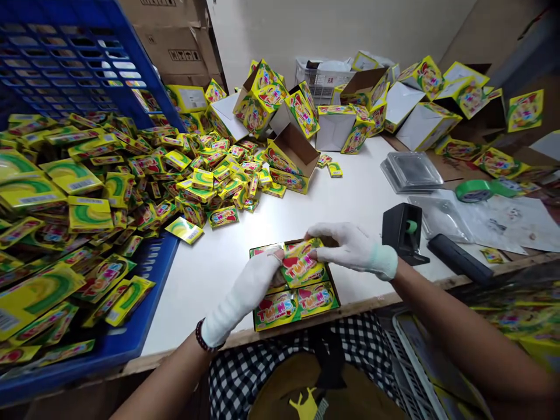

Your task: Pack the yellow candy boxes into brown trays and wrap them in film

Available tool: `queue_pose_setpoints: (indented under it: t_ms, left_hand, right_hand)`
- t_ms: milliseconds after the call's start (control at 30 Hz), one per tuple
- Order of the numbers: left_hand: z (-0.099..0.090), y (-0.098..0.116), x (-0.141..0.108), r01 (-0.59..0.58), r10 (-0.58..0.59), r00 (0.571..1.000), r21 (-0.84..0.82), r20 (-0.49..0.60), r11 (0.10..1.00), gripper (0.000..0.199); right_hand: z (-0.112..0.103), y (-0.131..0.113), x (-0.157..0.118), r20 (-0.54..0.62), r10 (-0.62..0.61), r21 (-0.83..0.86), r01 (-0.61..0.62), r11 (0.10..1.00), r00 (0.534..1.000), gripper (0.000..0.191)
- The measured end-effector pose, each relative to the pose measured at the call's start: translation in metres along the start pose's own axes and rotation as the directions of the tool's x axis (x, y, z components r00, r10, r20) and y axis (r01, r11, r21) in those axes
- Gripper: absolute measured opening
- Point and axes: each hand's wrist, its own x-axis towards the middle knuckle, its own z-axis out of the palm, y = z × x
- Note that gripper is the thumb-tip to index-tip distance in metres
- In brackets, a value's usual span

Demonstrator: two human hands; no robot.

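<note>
An open display box (336,298) lies near the table's front edge, with small yellow-green packs printed TWINS inside it. My right hand (350,248), in a white fingertip-covered glove, grips a yellow TWINS pack (301,262) tilted above the box's upper part. My left hand (251,283), also gloved, is at the box's left side, its fingers closed at that pack's left edge; part of its grip is hidden. Two packs (276,309) lie flat in the box's lower row.
A blue crate (153,291) overflowing with packs fills the left, and loose packs (223,175) spill onto the white table (210,251). Empty display boxes (289,157) stand behind. At right are a black tape dispenser (400,230), clear plastic cases (413,171) and green tape (473,191).
</note>
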Motion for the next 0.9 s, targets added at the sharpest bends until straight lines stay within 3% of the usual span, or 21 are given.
queue_pose_setpoints:
  t_ms: [100,200,267,367,467,633,767,900]
  left_hand:
    - [-0.023,-0.021,0.005,-0.026,0.085,0.988,0.407,-0.128,0.913,0.035]
    - [-0.058,-0.06,0.028,0.09,0.146,0.943,0.652,-0.298,0.753,0.039]
    - [-0.086,-0.086,0.047,0.197,0.129,0.931,0.766,-0.342,0.611,0.043]
    - [-0.122,-0.112,0.074,0.26,0.109,0.93,0.836,-0.352,0.483,0.047]
    - [-0.143,-0.122,0.096,0.241,0.085,0.952,0.89,-0.295,0.387,0.052]
    - [-0.146,-0.13,0.116,0.26,0.016,0.96,0.913,-0.279,0.315,0.058]
    - [-0.135,-0.131,0.112,0.312,-0.022,0.947,0.896,-0.322,0.317,0.047]
    - [-0.128,-0.135,0.105,0.314,-0.002,0.942,0.881,-0.334,0.354,0.059]
  right_hand:
    - [0.003,0.008,-0.024,0.14,0.194,-0.085,-0.183,0.979,0.971,0.03]
    - [0.034,0.024,-0.046,0.063,0.258,-0.116,-0.25,0.961,0.964,0.029]
    - [0.065,0.034,-0.057,-0.134,0.187,-0.145,-0.206,0.968,0.973,0.026]
    - [0.109,0.046,-0.068,-0.363,-0.031,-0.251,-0.065,0.966,0.931,0.015]
    - [0.131,0.049,-0.067,-0.434,-0.169,-0.314,0.027,0.949,0.885,0.013]
    - [0.125,0.043,-0.052,-0.404,-0.117,-0.384,-0.052,0.922,0.907,0.014]
    - [0.125,0.04,-0.049,-0.375,-0.089,-0.48,-0.111,0.871,0.923,0.018]
    - [0.125,0.039,-0.051,-0.364,-0.079,-0.479,-0.114,0.87,0.928,0.019]
